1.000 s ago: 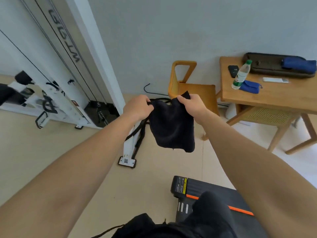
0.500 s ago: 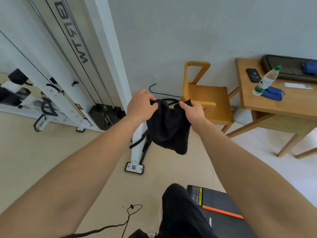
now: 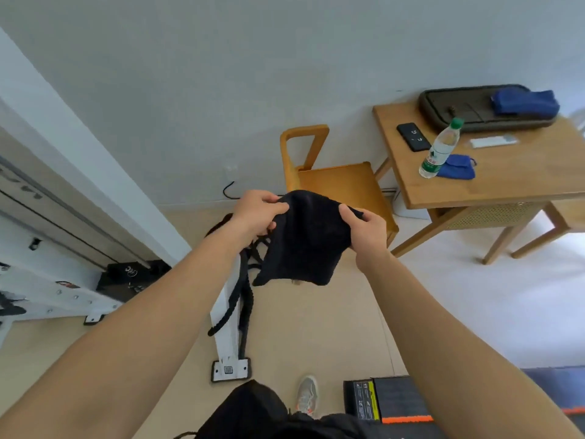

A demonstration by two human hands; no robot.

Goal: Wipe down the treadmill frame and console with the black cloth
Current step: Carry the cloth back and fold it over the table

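The black cloth (image 3: 304,239) is held up in the air in the middle of the view, above the beige floor (image 3: 316,327) and in front of a wooden chair (image 3: 342,182); its upper edge is bunched and its lower part hangs loosely. Its left top corner is pinched by the left hand (image 3: 258,213), thumb and fingers curled around the fabric; its right top corner is gripped by the right hand (image 3: 368,231) in the same way. Only one end of the treadmill (image 3: 392,403) is seen, near and to the right, black with an orange stripe, well apart from the cloth; a grey shoe (image 3: 307,396) is placed on the floor just left of it. On the far right a water bottle (image 3: 440,150), a phone (image 3: 413,136) and a blue pouch (image 3: 457,167) are carried by a wooden table (image 3: 512,179); on the left a white machine frame (image 3: 226,312) is seen with black ropes (image 3: 245,299) beside its foot bar.
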